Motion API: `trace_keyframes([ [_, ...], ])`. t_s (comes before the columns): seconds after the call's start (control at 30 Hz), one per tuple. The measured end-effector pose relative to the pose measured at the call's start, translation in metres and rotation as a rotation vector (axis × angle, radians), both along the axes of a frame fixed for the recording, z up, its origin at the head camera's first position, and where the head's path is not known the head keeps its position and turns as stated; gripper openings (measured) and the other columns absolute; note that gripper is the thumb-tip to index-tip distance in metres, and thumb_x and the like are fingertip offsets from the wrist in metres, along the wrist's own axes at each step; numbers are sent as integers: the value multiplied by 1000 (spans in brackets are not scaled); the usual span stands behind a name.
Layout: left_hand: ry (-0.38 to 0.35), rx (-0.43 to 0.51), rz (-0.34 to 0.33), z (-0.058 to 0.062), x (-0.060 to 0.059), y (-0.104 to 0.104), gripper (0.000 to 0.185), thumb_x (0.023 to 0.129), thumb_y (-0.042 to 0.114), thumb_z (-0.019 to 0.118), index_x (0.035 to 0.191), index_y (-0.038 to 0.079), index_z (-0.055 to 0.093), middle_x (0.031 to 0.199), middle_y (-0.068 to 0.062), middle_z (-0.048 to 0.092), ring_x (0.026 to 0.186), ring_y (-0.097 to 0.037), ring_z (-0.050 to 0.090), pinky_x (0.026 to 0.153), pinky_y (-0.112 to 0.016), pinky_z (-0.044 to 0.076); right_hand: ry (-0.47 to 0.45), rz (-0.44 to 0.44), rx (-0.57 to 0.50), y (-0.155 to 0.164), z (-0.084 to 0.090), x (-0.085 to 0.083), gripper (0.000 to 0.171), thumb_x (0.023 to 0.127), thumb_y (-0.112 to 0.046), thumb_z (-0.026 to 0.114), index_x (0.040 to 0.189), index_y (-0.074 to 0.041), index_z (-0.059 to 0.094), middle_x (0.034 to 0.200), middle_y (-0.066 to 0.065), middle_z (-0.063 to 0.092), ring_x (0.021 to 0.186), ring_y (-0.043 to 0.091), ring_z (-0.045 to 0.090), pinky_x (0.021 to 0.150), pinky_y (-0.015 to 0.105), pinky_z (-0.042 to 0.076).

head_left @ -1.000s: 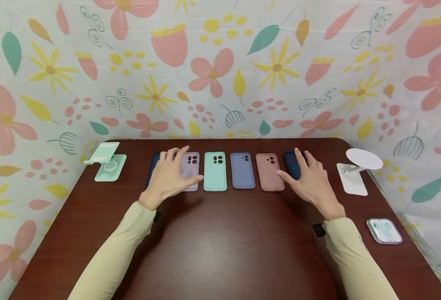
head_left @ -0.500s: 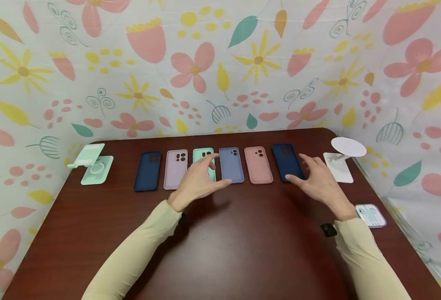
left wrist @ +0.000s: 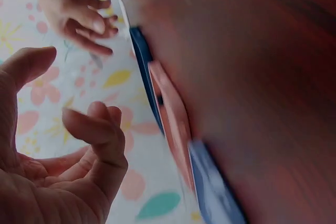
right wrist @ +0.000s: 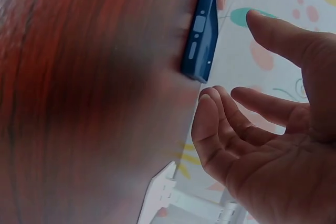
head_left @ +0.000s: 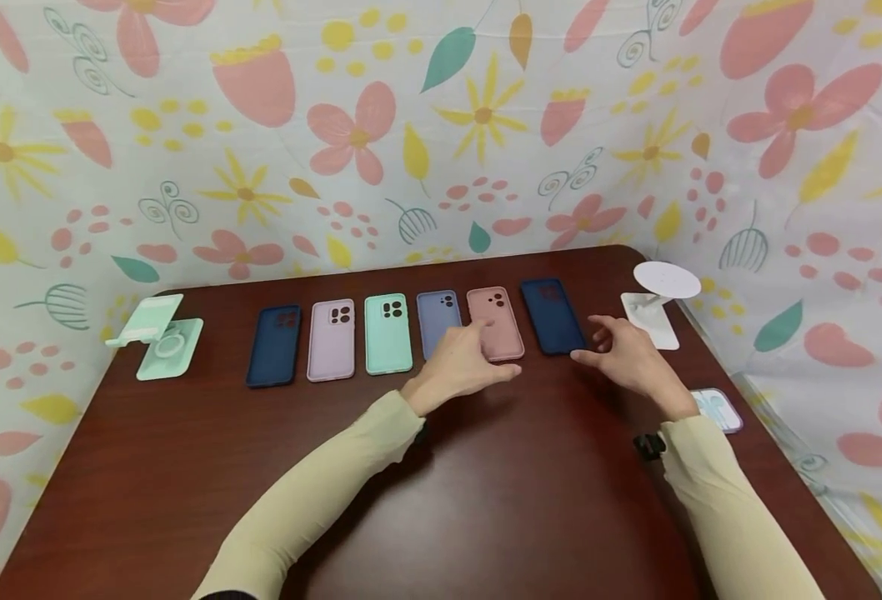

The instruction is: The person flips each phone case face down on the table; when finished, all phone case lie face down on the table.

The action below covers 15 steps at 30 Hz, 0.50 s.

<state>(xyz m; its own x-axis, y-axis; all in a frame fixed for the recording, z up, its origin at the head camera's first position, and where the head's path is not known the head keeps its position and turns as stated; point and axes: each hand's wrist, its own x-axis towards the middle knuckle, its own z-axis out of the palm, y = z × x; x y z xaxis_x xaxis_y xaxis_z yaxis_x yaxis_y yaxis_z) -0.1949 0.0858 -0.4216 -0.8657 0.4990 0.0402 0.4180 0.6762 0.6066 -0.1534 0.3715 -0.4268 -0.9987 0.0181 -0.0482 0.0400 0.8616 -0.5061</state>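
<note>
Six-odd phone cases lie in a row along the table's back: a dark blue case (head_left: 273,346), a lilac case (head_left: 332,342), a mint case (head_left: 388,337), a grey-blue case (head_left: 436,318), a pink case (head_left: 503,335) and another dark blue case (head_left: 552,317). My left hand (head_left: 458,365) hovers in front of the grey-blue and pink cases, partly covering both in the head view. Its fingers bend loosely around nothing. Just right of the right-hand dark blue case is my right hand (head_left: 627,357), thumb and fingers apart and holding nothing.
A mint folding phone stand (head_left: 169,346) stands at the back left of the dark wooden table (head_left: 501,500). At the right are a white stand with a round top (head_left: 666,280) and a clear box of earphones (head_left: 719,410), partly behind my right wrist. Floral cloth hangs behind.
My left hand has swept right along the row, from over the lilac case past the mint one. My right hand has moved right, off the dark blue case. The head view has turned right.
</note>
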Motion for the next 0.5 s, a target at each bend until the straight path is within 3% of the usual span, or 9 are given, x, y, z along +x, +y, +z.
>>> trace_keyframes([
  [0.03,-14,-1,2,0,0,7,87,79,56,79,147,11,49,84,-3,74,93,-18,70,83,-30,58,-11,-2,-6,1,-1,-2,80,91,-42,74,148,3,42,120,23,63,105,35,63,90,49,52],
  [0.1,-32,-18,3,0,-2,21,71,79,56,79,130,8,64,91,-6,77,100,-20,71,86,-33,58,-28,-3,-13,2,-2,-6,79,91,-41,74,148,3,42,119,23,63,105,34,63,87,47,53],
  [0.2,-56,-20,-10,-3,-6,42,50,80,51,81,95,4,75,113,-9,76,85,-21,72,77,-30,58,-45,-4,-10,6,-6,-9,76,91,-38,74,146,4,44,117,22,64,102,32,64,84,43,53],
  [0.27,-104,-10,-28,-6,-8,54,50,81,47,81,95,0,73,100,-12,78,66,-19,71,66,-25,56,-49,2,-9,7,-9,-11,74,91,-36,74,145,5,45,116,23,65,99,32,64,82,42,53],
  [0.3,-128,2,-32,-8,-8,60,52,82,44,82,103,-2,72,99,-11,78,61,-17,70,62,-22,55,-51,4,-10,8,-11,-11,73,91,-35,74,145,5,45,115,23,65,98,31,64,82,41,53],
  [0.4,-217,46,-34,-11,-9,75,58,83,36,83,121,-3,62,76,-10,74,48,-16,68,49,-20,52,-62,14,-22,8,-14,-13,72,91,-33,73,145,6,45,114,23,65,97,31,65,82,42,53],
  [0.43,-234,55,-30,-11,-9,79,57,83,34,83,121,-2,60,64,-8,69,46,-15,68,48,-20,52,-65,18,-25,8,-15,-14,72,91,-33,73,145,6,45,114,24,65,97,31,65,82,43,53],
  [0.5,-239,50,-17,-12,-9,86,37,84,31,82,101,2,66,58,-5,66,44,-13,66,45,-20,52,-76,19,-28,8,-17,-15,71,91,-32,73,145,5,45,114,23,65,97,31,65,84,44,53],
])
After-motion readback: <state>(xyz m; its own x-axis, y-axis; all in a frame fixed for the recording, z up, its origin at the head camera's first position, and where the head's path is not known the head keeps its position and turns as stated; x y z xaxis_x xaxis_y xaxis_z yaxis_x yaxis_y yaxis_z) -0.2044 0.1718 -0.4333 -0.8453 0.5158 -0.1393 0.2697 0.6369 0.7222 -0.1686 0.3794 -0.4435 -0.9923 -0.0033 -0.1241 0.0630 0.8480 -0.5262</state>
